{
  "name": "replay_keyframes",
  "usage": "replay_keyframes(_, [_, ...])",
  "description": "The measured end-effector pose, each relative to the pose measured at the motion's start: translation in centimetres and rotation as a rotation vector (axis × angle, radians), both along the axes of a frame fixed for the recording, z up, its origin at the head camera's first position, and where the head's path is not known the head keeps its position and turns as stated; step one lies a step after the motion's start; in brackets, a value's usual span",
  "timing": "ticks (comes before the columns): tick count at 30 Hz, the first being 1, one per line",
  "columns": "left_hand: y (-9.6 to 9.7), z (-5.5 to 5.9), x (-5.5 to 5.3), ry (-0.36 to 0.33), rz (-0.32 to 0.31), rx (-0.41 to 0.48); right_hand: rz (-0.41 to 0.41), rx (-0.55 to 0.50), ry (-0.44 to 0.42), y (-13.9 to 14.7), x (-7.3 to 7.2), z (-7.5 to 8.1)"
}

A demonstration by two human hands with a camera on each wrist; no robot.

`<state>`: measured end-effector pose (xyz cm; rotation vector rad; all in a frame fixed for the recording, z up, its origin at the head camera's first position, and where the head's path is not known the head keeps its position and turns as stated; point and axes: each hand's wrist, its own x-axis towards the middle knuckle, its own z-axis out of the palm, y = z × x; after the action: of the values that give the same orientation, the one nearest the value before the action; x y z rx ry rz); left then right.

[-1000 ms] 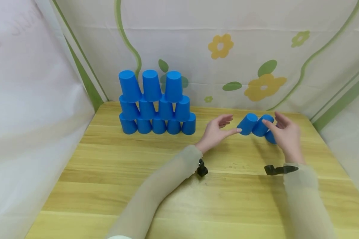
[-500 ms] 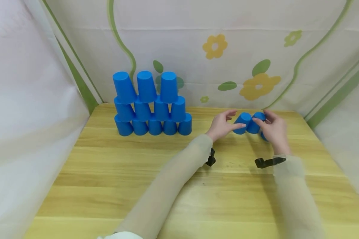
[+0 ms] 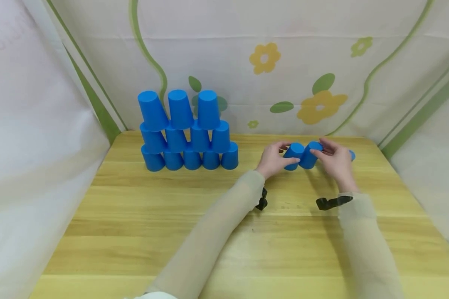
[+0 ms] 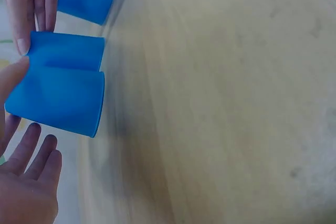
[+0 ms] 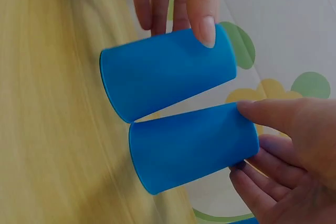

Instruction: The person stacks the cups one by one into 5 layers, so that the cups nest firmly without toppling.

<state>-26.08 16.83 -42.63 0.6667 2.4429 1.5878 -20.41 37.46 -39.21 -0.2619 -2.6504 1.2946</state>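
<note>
My left hand (image 3: 274, 160) grips an upside-down blue plastic cup (image 3: 292, 162) between thumb and fingers. To its right, my right hand (image 3: 336, 162) pinches a second upside-down blue cup (image 3: 309, 160) near its narrow closed end. In the right wrist view, the left cup (image 5: 168, 74) and the right cup (image 5: 194, 148) meet at their rims, with a gap between their closed ends. Whether their rims rest on the table or hang just above it, I cannot tell. Mostly hidden behind the right hand, a third blue cup (image 3: 352, 155) also shows in the left wrist view.
On the table's left stands a stepped stack of upside-down blue cups (image 3: 187, 139) in three tiers, the top one with three cups. Behind the wooden table (image 3: 153, 224) hangs a white curtain (image 3: 224, 54) with printed flowers. Black straps with cameras circle both wrists.
Both hands have shifted left with their two cups, away from the third cup, which now shows to the right of the right hand. The left fingers have closed around the left cup.
</note>
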Motion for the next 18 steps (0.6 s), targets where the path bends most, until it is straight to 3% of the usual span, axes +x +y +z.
replay_keyframes(11, [0.3,-0.5,0.5,0.072,-0.038,-0.052,0.034,0.069,-0.003,0.1,0.0,-0.3])
replay_keyframes(18, [-0.6,0.2,1.4,0.061,-0.064,0.032,0.038,0.069,-0.005,0.9,0.1,-0.8])
